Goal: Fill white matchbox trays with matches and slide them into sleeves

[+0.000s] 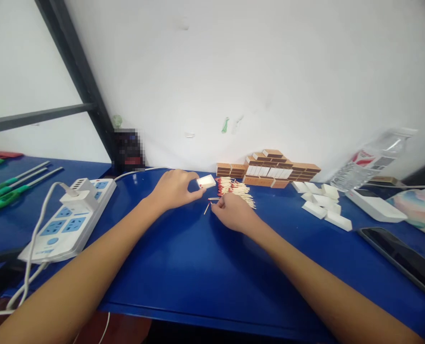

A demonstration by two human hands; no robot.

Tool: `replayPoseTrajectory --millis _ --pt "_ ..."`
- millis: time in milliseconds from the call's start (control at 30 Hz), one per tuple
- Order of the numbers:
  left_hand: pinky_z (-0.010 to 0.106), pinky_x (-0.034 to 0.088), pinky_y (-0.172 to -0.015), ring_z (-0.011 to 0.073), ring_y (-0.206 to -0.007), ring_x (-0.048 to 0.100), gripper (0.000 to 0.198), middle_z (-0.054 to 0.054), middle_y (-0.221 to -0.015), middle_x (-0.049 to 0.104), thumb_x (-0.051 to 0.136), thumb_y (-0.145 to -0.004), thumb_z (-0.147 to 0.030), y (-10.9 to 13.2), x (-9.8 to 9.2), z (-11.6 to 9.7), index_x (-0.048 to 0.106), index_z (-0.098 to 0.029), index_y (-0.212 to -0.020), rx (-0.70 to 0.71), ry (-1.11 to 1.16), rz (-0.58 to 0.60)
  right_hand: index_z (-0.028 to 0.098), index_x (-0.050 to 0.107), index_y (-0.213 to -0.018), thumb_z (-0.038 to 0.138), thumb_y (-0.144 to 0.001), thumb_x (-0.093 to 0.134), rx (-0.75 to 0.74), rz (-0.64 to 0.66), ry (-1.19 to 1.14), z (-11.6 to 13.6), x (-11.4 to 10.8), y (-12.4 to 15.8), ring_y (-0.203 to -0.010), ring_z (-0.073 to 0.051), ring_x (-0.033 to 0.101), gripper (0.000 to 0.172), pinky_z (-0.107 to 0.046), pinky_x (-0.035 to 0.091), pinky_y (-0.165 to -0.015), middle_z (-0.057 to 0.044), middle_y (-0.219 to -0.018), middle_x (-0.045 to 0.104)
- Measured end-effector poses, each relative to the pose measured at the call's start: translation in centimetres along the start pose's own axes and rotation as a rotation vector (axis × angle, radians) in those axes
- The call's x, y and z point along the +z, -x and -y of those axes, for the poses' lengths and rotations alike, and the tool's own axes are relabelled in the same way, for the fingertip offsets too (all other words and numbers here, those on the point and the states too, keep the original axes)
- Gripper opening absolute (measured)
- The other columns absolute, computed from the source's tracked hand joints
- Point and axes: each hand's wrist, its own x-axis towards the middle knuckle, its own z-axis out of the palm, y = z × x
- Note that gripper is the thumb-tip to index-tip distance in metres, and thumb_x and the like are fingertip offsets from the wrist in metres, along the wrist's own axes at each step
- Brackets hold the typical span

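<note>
Left hand (pixel 178 188) nearly closed, pinching one small white rectangular cardboard tray (pixel 206 181). Right hand (pixel 234 211) curled, contents unclear, beside heaped red-tipped wooden matches (pixel 236 188), uncountable.

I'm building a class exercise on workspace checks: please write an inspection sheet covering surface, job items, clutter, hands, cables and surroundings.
Surface: glossy blue tabletop.
Job items: white matchbox tray in hand; pile of red-tipped matches; stacked matchboxes by the wall; small white box pieces to their right.
Clutter: clear plastic bottle and smartphone at right; power strip at left.
Hands: left hand holds the tray; right hand is at the matches, its grip unclear.
Cables: white cable from the charger plugged into the strip.
Surroundings: white wall; black metal frame at left.
</note>
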Motion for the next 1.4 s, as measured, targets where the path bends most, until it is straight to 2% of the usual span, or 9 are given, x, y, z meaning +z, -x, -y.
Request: replayPoseTrajectory --millis 200,367,533,667,733,867,1067,1267,1400 --pt "0.029 0.032 -0.057 0.0178 -0.063 0.061 0.035 0.004 -0.074 0.072 0.063 -0.091 -0.050 -0.1 0.3 -0.1 0.077 -0.020 -0.100 -0.014 -0.014 -0.016 0.017 0.074 -0.084 0.055 -0.099 0.055 0.056 -0.061 0.078 2.1 0.7 0.1 -0.083 -0.024 0.069 0.045 -0.030 0.040 -0.063 -0.013 -0.084 0.075" --pt "0.029 0.032 -0.057 0.0179 -0.062 0.061 0.035 0.004 -0.074 0.072 0.063 -0.091 -0.049 0.0 0.3 -0.3 0.076 -0.019 -0.103 -0.004 -0.023 -0.009 0.016 0.074 -0.088 0.035 -0.101 0.058 0.007 0.012 0.115 2.2 -0.1 0.6 -0.084 -0.023 0.071 0.028 -0.029 0.040 -0.066 -0.013 -0.085 0.075" --pt "0.029 0.033 -0.059 0.0193 -0.066 0.064 0.039 0.005 -0.079 0.074 0.061 -0.092 -0.053 0.0 0.6 -0.8 0.076 -0.021 -0.109 0.023 -0.011 0.038 0.015 0.070 -0.082 0.031 -0.102 0.058 -0.036 0.073 0.155 -1.5 -1.6 1.4 -0.077 -0.021 0.068 0.028 -0.030 0.036 -0.062 -0.012 -0.084 0.075" --pt "0.030 0.036 -0.061 0.0230 -0.075 0.068 0.043 0.006 -0.085 0.076 0.059 -0.093 -0.055 0.3 1.1 -1.8 0.075 -0.022 -0.116 0.032 -0.032 0.119 0.016 0.066 -0.088 0.030 -0.105 0.050 -0.038 0.022 0.151 -5.6 -2.0 1.9 -0.085 -0.021 0.066 0.028 -0.029 0.038 -0.067 -0.012 -0.097 0.074" --pt "0.031 0.036 -0.062 0.0238 -0.076 0.069 0.044 0.007 -0.087 0.076 0.058 -0.093 -0.056 0.4 1.2 -2.2 0.074 -0.022 -0.117 0.041 -0.041 0.142 0.017 0.065 -0.091 0.032 -0.107 0.045 -0.024 -0.028 0.109 -6.5 -1.9 2.2 -0.085 -0.020 0.065 0.030 -0.028 0.039 -0.068 -0.010 -0.097 0.073" --pt "0.030 0.033 -0.059 0.0199 -0.067 0.065 0.043 0.004 -0.080 0.074 0.060 -0.092 -0.055 0.4 0.9 -2.3 0.074 -0.023 -0.116 0.019 -0.034 0.124 0.019 0.065 -0.090 0.035 -0.106 0.050 -0.074 -0.114 -0.028 -4.8 -1.3 2.4 -0.082 -0.019 0.065 0.027 -0.028 0.040 -0.066 -0.006 -0.093 0.073" --pt "0.029 0.029 -0.056 0.0182 -0.061 0.060 0.039 0.003 -0.071 0.069 0.061 -0.092 -0.052 0.2 0.5 -1.9 0.076 -0.022 -0.111 -0.015 -0.041 0.117 0.016 0.066 -0.101 0.029 -0.104 0.053 -0.105 -0.087 0.169 -1.1 -0.3 2.7 -0.094 -0.025 0.069 0.019 -0.033 0.045 -0.072 -0.013 -0.112 0.072" --pt "0.029 0.031 -0.059 0.0185 -0.065 0.061 0.041 0.004 -0.075 0.071 0.060 -0.091 -0.053 0.3 0.5 -2.3 0.075 -0.021 -0.114 -0.007 -0.037 0.119 0.017 0.062 -0.106 0.031 -0.100 0.062 -0.105 -0.144 0.109 -2.5 0.2 3.0 -0.102 -0.025 0.068 0.015 -0.033 0.047 -0.077 -0.011 -0.113 0.069" --pt "0.029 0.030 -0.059 0.0181 -0.065 0.061 0.042 0.004 -0.076 0.071 0.058 -0.093 -0.055 0.4 0.8 -2.2 0.074 -0.022 -0.113 0.010 -0.049 0.125 0.017 0.062 -0.103 0.031 -0.103 0.058 -0.060 -0.108 0.087 -3.1 0.2 2.8 -0.097 -0.024 0.068 0.015 -0.033 0.045 -0.076 -0.010 -0.111 0.070"
